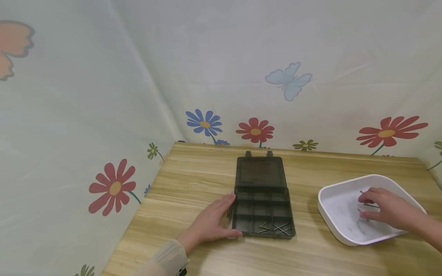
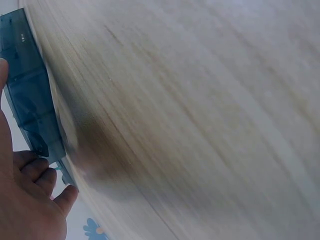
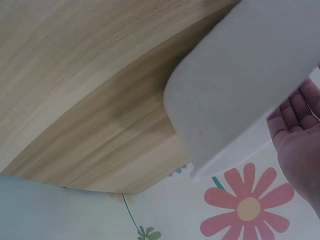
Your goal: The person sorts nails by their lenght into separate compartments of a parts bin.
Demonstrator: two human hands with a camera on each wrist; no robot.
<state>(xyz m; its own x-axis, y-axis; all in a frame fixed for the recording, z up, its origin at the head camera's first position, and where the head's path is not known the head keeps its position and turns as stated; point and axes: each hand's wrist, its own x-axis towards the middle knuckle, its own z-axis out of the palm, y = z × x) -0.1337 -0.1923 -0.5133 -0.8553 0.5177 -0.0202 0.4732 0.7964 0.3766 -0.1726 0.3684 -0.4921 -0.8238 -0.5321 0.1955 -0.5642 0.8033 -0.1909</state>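
Note:
A dark translucent compartment box (image 1: 261, 207) lies on the table with its lid (image 1: 261, 171) folded back. Thin metal pins that look like nails (image 1: 282, 229) lie in its front right compartment, and shorter ones (image 1: 264, 227) in the front middle one. My left hand (image 1: 214, 221) rests against the box's left side, thumb at the front corner. Inside the white tray (image 1: 336, 226), my right hand (image 1: 390, 209) reaches down, thumb and fingers apart. Small thin dark pieces show near its fingertips; whether any is held is unclear. In the right wrist view the tray wall hides the fingertips.
The wooden table (image 1: 193, 172) carries the box near its middle and the tray at the right. A flower-printed curtain (image 1: 221, 76) stands behind the table and along its left side. Two hinge tabs (image 1: 269, 153) stick out behind the lid.

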